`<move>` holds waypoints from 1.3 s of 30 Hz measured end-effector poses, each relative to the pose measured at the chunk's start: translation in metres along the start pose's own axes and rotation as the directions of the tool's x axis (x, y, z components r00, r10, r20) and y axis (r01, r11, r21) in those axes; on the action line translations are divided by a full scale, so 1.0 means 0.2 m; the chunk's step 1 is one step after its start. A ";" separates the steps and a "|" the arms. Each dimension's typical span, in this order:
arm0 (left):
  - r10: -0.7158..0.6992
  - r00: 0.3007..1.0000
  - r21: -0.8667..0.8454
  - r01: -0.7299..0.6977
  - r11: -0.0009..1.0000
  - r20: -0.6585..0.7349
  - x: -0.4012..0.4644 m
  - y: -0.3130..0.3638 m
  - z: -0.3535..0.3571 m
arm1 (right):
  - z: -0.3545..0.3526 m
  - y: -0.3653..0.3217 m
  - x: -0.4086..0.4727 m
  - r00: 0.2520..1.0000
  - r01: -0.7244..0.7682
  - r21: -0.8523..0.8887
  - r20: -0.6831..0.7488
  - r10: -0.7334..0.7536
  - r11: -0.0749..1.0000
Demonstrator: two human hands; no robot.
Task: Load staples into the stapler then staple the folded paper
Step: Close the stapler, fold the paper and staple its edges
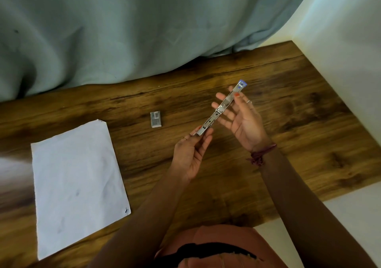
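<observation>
Step in hand: my stapler [221, 108] is swung fully open into one long strip, held up above the surface [268, 94]; I judge I am readying the channel to take staples.
Left hand: my left hand [190, 154] pinches the near end of the stapler, fingers [206, 136] closed on the metal tip.
Right hand: my right hand [243, 121] supports the far half, thumb pressed on top near the blue end, the other fingers laid mostly straight beneath it.
Staples: the small grey staple box [155, 119] lies on the surface, to the left of my hands and apart from them; I cannot tell whether it is open.
Paper: the paper [79, 183] lies flat at the left, well apart from the stapler, not yet needed.
Doing it well: I should keep the open channel facing up and level, so a strip slides in and does not tip out.
Grip advice: one hand must let go to fetch the box; the right hand's hold looks the steadier one to keep.
Risk: the hinge could snap shut on a fingertip; I cannot see whether the spring pusher is drawn back.
</observation>
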State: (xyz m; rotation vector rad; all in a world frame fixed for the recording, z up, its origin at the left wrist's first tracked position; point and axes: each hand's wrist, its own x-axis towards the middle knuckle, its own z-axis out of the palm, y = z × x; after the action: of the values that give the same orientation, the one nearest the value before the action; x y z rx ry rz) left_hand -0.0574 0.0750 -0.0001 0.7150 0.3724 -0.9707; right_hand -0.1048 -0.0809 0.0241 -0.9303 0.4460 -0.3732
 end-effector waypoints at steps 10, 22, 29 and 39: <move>0.016 0.999 0.056 -0.014 0.998 -0.043 -0.01 0.03 -0.01 | -0.09 0.01 0.02 0.996 0.066 0.073 0.062 -0.070 0.995; 0.088 0.996 -0.001 -0.088 0.996 -0.032 -0.02 0.07 -0.01 | -0.12 0.04 0.02 0.993 0.114 -0.051 0.040 -0.112 0.992; 0.214 0.977 0.119 -0.211 0.970 -0.009 0.00 0.07 -0.02 | -0.10 0.06 0.00 0.989 0.142 -0.424 0.100 -0.109 0.895; 0.258 0.965 0.275 -0.260 0.926 0.042 0.04 0.07 -0.04 | -0.05 0.11 -0.02 0.964 0.223 -0.777 0.264 -0.016 0.588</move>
State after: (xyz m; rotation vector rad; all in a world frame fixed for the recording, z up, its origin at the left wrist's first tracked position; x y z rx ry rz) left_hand -0.0410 0.0799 -0.0049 0.9919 0.1306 -0.7791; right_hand -0.1105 -0.0745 0.0014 -1.8986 0.3262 -0.1606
